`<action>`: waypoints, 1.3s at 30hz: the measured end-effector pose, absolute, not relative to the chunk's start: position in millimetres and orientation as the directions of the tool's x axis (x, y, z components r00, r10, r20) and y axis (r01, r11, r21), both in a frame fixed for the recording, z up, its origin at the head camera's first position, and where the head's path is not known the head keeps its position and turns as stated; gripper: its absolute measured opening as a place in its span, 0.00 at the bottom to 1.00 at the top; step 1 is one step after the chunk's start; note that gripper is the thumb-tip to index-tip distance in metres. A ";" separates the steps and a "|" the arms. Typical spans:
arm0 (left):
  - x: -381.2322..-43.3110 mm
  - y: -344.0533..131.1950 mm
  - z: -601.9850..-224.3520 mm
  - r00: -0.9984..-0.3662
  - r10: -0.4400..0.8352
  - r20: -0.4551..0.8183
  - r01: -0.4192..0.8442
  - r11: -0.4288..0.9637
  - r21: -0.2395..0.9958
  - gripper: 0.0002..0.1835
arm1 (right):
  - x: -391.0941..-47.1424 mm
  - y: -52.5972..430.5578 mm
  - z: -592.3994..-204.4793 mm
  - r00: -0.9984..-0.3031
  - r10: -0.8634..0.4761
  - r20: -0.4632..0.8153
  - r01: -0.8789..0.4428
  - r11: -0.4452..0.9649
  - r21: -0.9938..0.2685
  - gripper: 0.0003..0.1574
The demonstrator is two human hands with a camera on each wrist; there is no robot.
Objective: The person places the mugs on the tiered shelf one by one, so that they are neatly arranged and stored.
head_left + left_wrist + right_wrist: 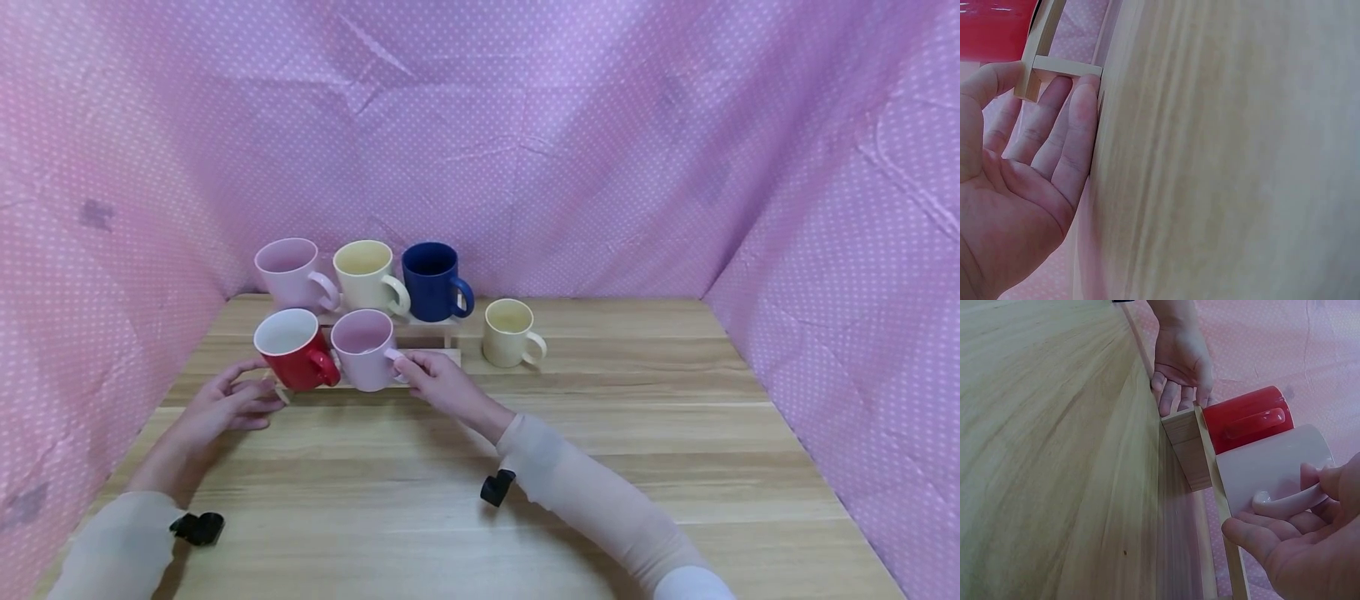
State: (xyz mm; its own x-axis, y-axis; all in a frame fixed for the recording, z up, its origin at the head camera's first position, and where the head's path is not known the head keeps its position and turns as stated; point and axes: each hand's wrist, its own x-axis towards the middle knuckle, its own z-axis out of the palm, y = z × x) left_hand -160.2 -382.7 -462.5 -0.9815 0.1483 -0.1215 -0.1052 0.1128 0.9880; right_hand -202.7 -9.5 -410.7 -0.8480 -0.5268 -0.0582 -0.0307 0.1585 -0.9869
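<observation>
My right hand pinches the handle of a pink mug between thumb and fingers. The pink mug stands upright at the front of a two-tier wooden rack, its base at the lower shelf. Beside it on the same shelf is a red mug with a white inside, handle turned right. At the rack's left end my left hand holds the corner, thumb at the shelf board and fingers against the short leg below. The rear of the rack is mostly hidden by mugs.
On the upper tier stand another pink mug, a cream mug and a dark blue mug. A smaller cream cup stands on the wooden table right of the rack. Pink dotted cloth hangs behind and at both sides.
</observation>
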 end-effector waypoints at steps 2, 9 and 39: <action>-159.7 -382.9 -461.3 -0.982 0.144 -0.126 -0.109 0.122 0.987 0.14 | -201.7 -9.7 -410.4 -0.850 -0.524 -0.052 -0.039 0.160 -0.986 0.18; -160.4 -382.9 -460.7 -0.983 0.149 -0.104 -0.087 0.117 0.989 0.14 | -202.5 -9.3 -408.5 -0.850 -0.525 -0.038 -0.073 0.189 -0.979 0.19; -156.4 -383.1 -463.7 -0.985 0.151 -0.086 -0.062 0.159 0.985 0.15 | -231.4 177.7 -396.1 -0.949 -0.299 0.102 -0.196 0.304 -0.932 0.31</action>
